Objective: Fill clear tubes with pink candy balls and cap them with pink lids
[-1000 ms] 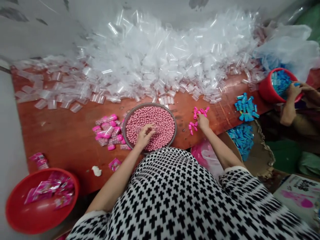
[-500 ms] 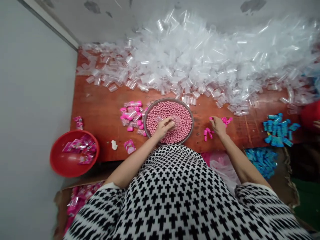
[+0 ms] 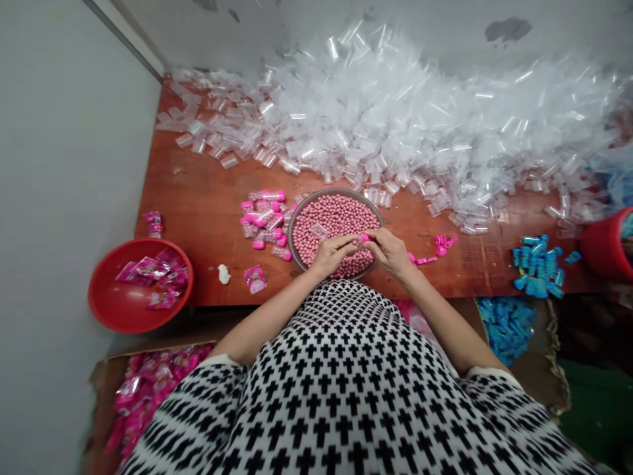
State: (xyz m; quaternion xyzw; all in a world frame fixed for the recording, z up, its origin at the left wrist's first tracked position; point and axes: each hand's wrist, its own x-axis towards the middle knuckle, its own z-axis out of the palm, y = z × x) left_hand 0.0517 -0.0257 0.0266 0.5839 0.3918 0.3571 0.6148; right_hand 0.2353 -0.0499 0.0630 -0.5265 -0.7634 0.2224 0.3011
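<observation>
Above a bowl (image 3: pixel 336 191) of pink beads (image 3: pixel 341 212), the left hand (image 3: pixel 330 256) grips a clear tube (image 3: pixel 357 243), the right hand (image 3: pixel 393 253) a pink cap (image 3: pixel 364 237).

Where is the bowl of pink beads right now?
In the head view, the bowl sits near the centre, right of the pink-capped tubes; the left hand is above it, the right hand at its rim.

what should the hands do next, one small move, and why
Probably press the pink cap on with the right hand while the left hand steadies the clear tube. The hands meet over the bowl of pink beads, the cap is at the tube's end, and capped tubes lie left of the bowl. Whether the cap is seated is too small to tell.
</observation>
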